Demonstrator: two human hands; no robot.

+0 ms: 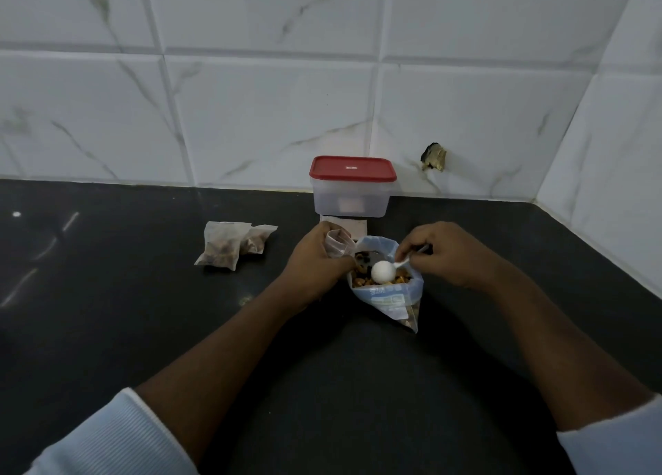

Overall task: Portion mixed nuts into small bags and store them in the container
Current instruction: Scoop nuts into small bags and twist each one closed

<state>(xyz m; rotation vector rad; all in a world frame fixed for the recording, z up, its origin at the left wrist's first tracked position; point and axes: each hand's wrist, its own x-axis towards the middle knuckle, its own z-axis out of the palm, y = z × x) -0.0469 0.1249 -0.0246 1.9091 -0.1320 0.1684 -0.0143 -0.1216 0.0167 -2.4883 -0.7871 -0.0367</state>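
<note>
A large clear bag of mixed nuts point(388, 301) stands open on the black counter. My right hand point(442, 254) grips a white plastic spoon point(382, 271), whose round bowl sits over the nuts in the bag's mouth. My left hand point(317, 258) holds a small empty clear bag point(338, 245) at the big bag's left rim. Two filled small bags point(233, 245) lie together on the counter to the left. A clear container with a red lid point(353, 186) stands shut against the wall behind my hands.
A stack of flat small bags point(353, 225) lies just in front of the container. The black counter point(143, 313) meets a white marble-tile wall at the back and on the right. A dark hole point(434, 157) marks the wall tile right of the container.
</note>
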